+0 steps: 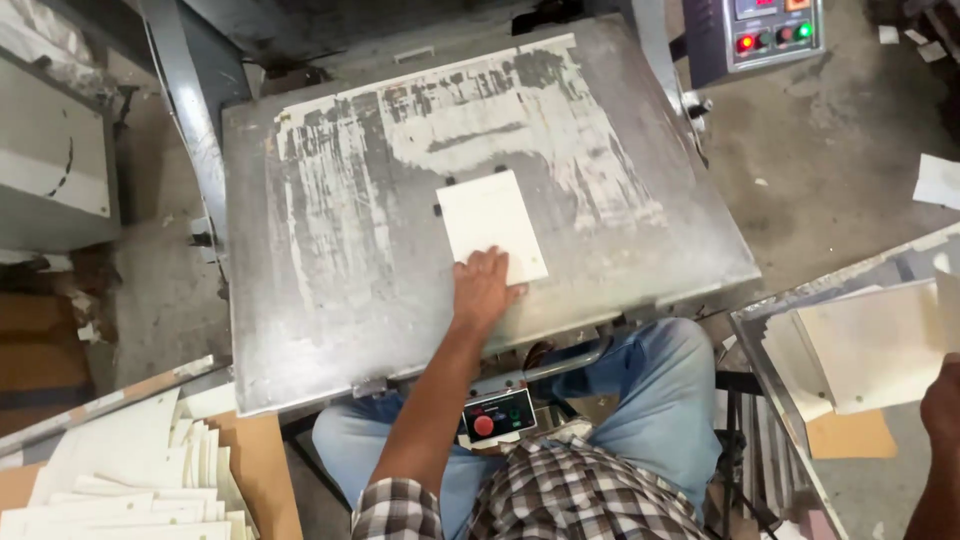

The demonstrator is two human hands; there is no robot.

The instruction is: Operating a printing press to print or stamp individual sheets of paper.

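A cream card [492, 224] lies flat near the middle of a worn grey metal plate [330, 300], its long sides tilted slightly against the plate's edges. The person's left hand [483, 290] rests on the card's near corner, fingers spread loosely and pressed flat on it rather than closed around it. The right hand [941, 400] shows only at the right edge of the view, next to a stack of cream sheets [870, 345] on a side tray [770, 330]; how its fingers stand cannot be told. Below the plate's front edge sits a small box with a red button [497, 417], just above the person's jeans-clad knees. At the lower left another pile of white cards [130, 470] lies fanned out. A control panel with red and green lights [768, 30] stands at the top right.
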